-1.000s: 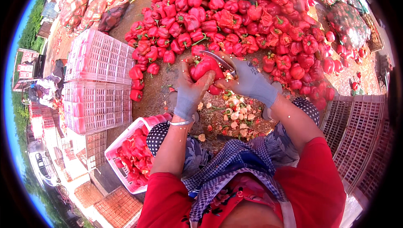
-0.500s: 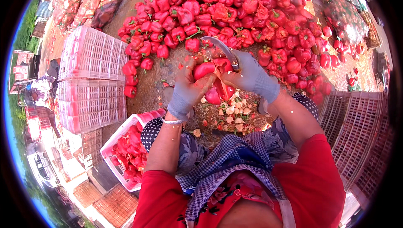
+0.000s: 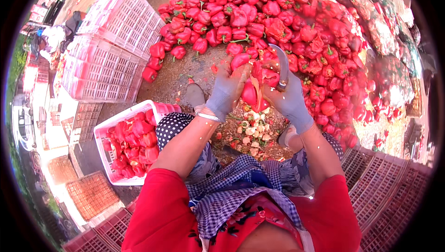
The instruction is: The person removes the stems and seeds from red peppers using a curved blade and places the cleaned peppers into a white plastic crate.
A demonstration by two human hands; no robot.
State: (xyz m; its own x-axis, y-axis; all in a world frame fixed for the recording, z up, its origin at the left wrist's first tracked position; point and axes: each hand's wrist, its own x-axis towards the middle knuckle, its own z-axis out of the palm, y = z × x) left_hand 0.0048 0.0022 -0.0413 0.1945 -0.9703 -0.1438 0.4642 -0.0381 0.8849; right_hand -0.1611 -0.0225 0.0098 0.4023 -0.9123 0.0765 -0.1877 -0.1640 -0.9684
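Observation:
Both my hands wear grey-blue gloves with stained fingers and meet in front of me over the ground. My left hand (image 3: 228, 89) is closed round the left side of a split red bell pepper (image 3: 249, 93), whose pale inside shows between the hands. My right hand (image 3: 291, 101) grips a curved knife (image 3: 282, 62), its blade standing up and hooking left at the tip. That hand's thumb and fingers also press on the pepper's right side. Below lie pale pepper cores (image 3: 252, 129), scattered between my shoes.
A big heap of whole red peppers (image 3: 238, 18) spreads ahead and right. At my left knee stands a pink crate (image 3: 104, 152) of opened peppers. Stacked crates (image 3: 104, 66) rise at left, more crates (image 3: 394, 182) at right. Filled mesh sacks (image 3: 389, 80) lie far right. A person (image 3: 55, 38) is far left.
My view has turned, so the crates and heap sit differently. The knife's blade now points more upward instead of to the left. Both hands still hold the split pepper.

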